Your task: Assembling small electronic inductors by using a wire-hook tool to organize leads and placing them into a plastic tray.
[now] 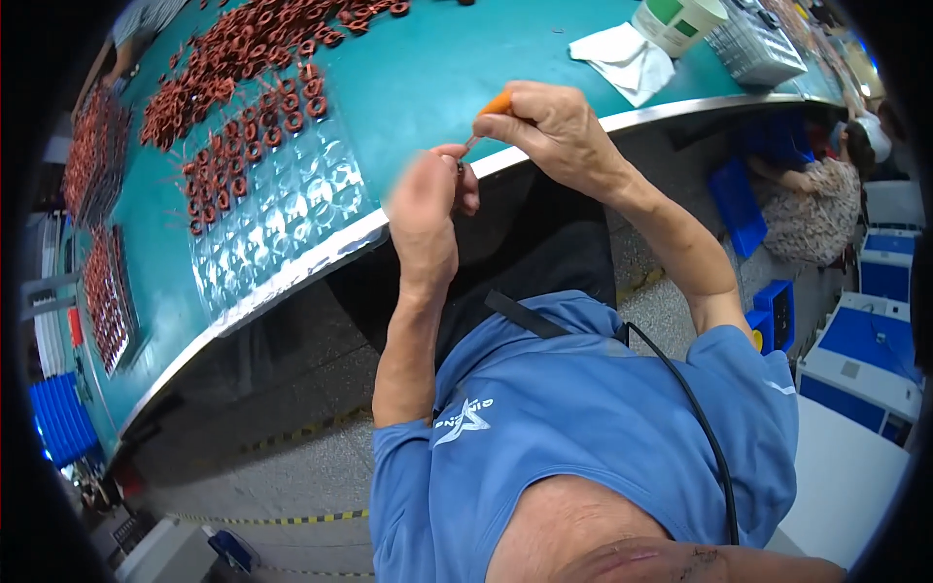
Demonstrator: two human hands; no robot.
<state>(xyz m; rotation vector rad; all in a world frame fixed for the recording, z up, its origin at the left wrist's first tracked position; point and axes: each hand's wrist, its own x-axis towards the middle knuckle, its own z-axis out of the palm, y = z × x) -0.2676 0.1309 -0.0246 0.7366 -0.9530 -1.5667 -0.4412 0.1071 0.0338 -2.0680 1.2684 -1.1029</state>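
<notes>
My right hand [562, 131] is closed round the orange handle of a thin-shafted hand tool [497, 103], and the shaft slants down toward my left hand. Fingers bent and pinched together, my left hand [424, 202] is held at the table's front edge. Its thumb side is smeared by motion. A small dark bit shows at its fingertips by the tool's tip, too covered to name. To the left lies a clear plastic tray [309, 216] with round pockets. Dark red wire-wound rings [251, 131] with short leads fill its far rows; the near pockets hold none.
A heap of loose red rings [228, 53] covers the green tabletop [466, 58] at the back left. Stacked filled trays [95, 151] stand at the far left. A white cloth [627, 60] lies beside a white-green tub [677, 21] at the right. A person [814, 209] crouches near blue bins.
</notes>
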